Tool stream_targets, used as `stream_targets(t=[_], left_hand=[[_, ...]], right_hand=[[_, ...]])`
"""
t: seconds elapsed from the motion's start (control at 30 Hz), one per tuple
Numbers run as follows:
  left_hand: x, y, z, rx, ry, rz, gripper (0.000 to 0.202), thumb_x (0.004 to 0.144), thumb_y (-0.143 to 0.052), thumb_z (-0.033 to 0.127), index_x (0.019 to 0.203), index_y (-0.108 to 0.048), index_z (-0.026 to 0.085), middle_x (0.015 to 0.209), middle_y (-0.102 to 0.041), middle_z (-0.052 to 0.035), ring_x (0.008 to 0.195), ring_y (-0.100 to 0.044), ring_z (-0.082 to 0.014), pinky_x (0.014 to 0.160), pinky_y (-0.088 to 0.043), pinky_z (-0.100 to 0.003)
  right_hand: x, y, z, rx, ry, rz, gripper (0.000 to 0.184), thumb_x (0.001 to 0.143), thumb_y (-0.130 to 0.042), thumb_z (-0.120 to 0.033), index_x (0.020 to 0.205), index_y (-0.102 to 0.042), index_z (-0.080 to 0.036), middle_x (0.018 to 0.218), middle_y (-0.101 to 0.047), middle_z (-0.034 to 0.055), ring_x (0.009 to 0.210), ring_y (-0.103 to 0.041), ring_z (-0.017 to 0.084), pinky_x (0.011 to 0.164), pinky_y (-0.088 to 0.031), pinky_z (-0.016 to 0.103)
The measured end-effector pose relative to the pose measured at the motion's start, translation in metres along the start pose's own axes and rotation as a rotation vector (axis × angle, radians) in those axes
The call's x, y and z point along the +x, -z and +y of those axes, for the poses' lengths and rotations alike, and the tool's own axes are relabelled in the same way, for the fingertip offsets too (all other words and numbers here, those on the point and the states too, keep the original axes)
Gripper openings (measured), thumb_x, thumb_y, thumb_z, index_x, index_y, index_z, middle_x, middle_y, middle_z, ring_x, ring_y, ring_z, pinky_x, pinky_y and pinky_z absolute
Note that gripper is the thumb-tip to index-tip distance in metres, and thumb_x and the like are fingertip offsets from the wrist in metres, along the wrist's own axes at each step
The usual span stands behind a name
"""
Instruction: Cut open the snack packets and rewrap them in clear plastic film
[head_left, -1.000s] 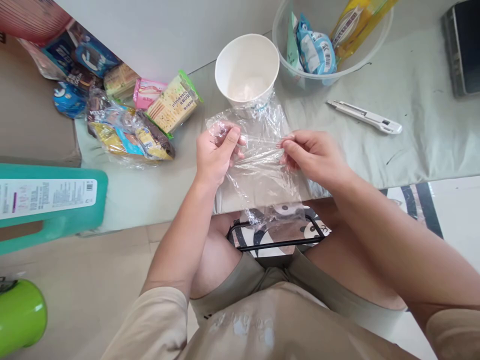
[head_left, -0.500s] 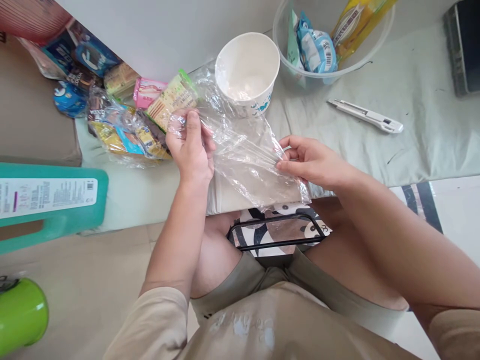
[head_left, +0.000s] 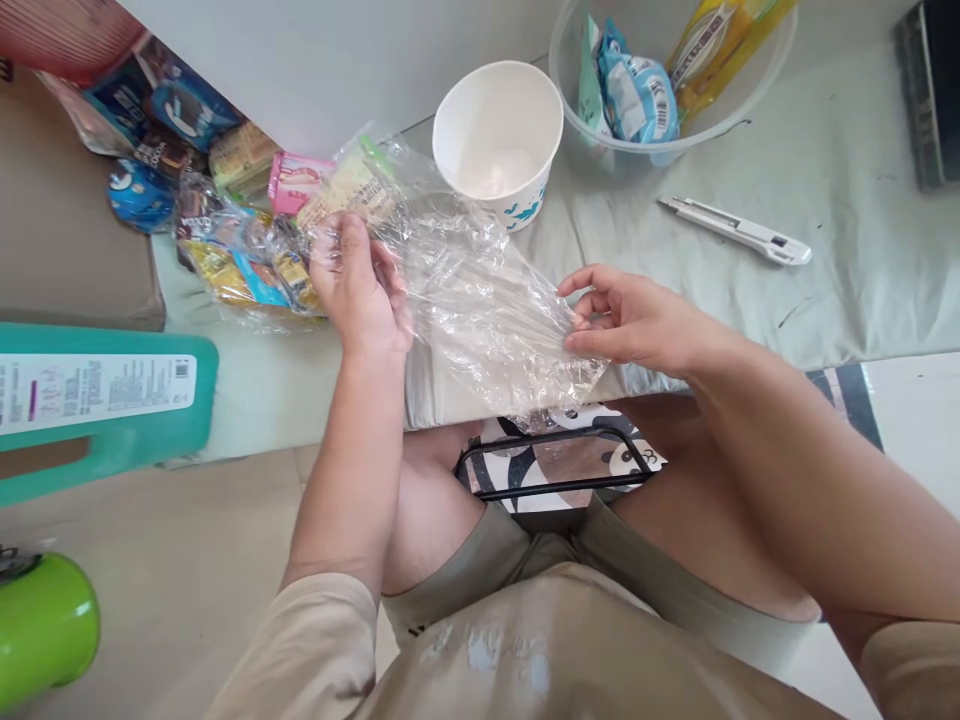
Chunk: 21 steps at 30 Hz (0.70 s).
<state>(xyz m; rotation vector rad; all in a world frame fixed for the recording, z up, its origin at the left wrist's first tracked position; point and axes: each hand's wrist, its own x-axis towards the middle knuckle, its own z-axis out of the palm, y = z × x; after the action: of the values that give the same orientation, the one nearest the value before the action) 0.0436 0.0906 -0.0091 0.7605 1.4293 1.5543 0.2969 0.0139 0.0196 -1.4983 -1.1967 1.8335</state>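
A crumpled clear plastic bag [head_left: 495, 290] stretches between my two hands at the front edge of the cloth-covered surface. My left hand [head_left: 364, 285] grips its left end, thumb up and fingers curled, with film lying over the fingers. At the bag's right edge, my right hand [head_left: 637, 320] pinches the film between thumb and fingertips. Behind the bag stands a white paper tub [head_left: 499, 135] with blue marks, upright. Film partly covers a green-edged snack packet [head_left: 360, 185] just beyond my left hand.
Wrapped snacks [head_left: 247, 270] and a pink packet [head_left: 296, 180] lie at left. A clear plastic bowl [head_left: 667, 148] holds packets and a yellow bottle. A white utility knife [head_left: 739, 230] lies at right with its tip toward the tub. A teal container [head_left: 202, 400] sits at left.
My left hand has moved left and my right hand slightly right, spreading the film. The bag now lies over the green-edged packet and away from the front of the tub.
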Motion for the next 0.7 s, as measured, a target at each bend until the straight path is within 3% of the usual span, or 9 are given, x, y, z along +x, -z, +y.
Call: stream_targets(t=[0.2, 0.3, 0.43, 0.5, 0.6, 0.7], left_hand=[[0.006, 0.009, -0.005, 0.103, -0.009, -0.041, 0.016, 0.111, -0.043, 0.042, 0.105, -0.045, 0.027, 0.066, -0.043, 0.0069, 0.054, -0.033, -0.0064, 0.053, -0.014, -0.031], [0.008, 0.013, -0.007, 0.145, 0.001, -0.017, 0.016, 0.109, -0.042, 0.043, 0.11, -0.044, 0.028, 0.068, -0.044, 0.0056, 0.059, -0.037, -0.0073, 0.055, -0.015, -0.032], [0.012, 0.02, -0.012, 0.237, -0.036, -0.061, 0.029, 0.108, -0.044, 0.057, 0.118, -0.044, 0.03, 0.077, -0.049, 0.0053, 0.071, -0.047, -0.0069, 0.06, -0.019, -0.029], [0.013, 0.022, -0.015, 0.264, -0.027, -0.084, 0.034, 0.106, -0.044, 0.062, 0.12, -0.044, 0.031, 0.079, -0.049, 0.0051, 0.07, -0.045, -0.0066, 0.059, -0.02, -0.028], [0.012, 0.021, -0.016, 0.173, 0.038, -0.081, 0.03, 0.107, -0.046, 0.058, 0.114, -0.049, 0.029, 0.077, -0.048, 0.0046, 0.061, -0.032, -0.0062, 0.053, -0.016, -0.027], [0.01, 0.019, -0.016, 0.067, 0.129, -0.208, 0.035, 0.099, -0.059, 0.063, 0.112, -0.053, 0.031, 0.079, -0.054, 0.0046, 0.062, -0.035, -0.0063, 0.053, -0.017, -0.027]], right_hand=[[0.001, 0.01, 0.006, -0.059, -0.012, -0.147, 0.032, 0.074, -0.081, -0.017, 0.101, -0.064, -0.024, 0.057, -0.048, -0.0082, 0.047, -0.037, 0.009, 0.043, -0.025, 0.027], [-0.002, 0.015, 0.004, -0.073, -0.015, -0.149, 0.024, 0.078, -0.081, -0.022, 0.098, -0.066, -0.023, 0.055, -0.047, -0.0072, 0.046, -0.038, 0.008, 0.042, -0.025, 0.027], [-0.005, 0.023, 0.001, -0.097, 0.049, -0.136, 0.019, 0.082, -0.079, -0.028, 0.097, -0.069, -0.023, 0.053, -0.043, -0.0073, 0.045, -0.036, 0.007, 0.042, -0.024, 0.025], [-0.006, 0.028, 0.001, -0.151, 0.075, -0.069, 0.015, 0.081, -0.078, -0.026, 0.093, -0.07, -0.023, 0.053, -0.044, -0.0067, 0.046, -0.034, 0.007, 0.043, -0.023, 0.025], [-0.005, 0.034, 0.004, -0.186, 0.093, 0.149, 0.011, 0.078, -0.073, -0.016, 0.086, -0.07, -0.022, 0.052, -0.043, -0.0061, 0.047, -0.033, 0.008, 0.044, -0.021, 0.025], [0.0, 0.031, 0.007, 0.026, 0.175, 0.383, 0.007, 0.082, -0.065, -0.015, 0.085, -0.068, -0.021, 0.058, -0.048, -0.004, 0.053, -0.044, 0.009, 0.05, -0.032, 0.026]])
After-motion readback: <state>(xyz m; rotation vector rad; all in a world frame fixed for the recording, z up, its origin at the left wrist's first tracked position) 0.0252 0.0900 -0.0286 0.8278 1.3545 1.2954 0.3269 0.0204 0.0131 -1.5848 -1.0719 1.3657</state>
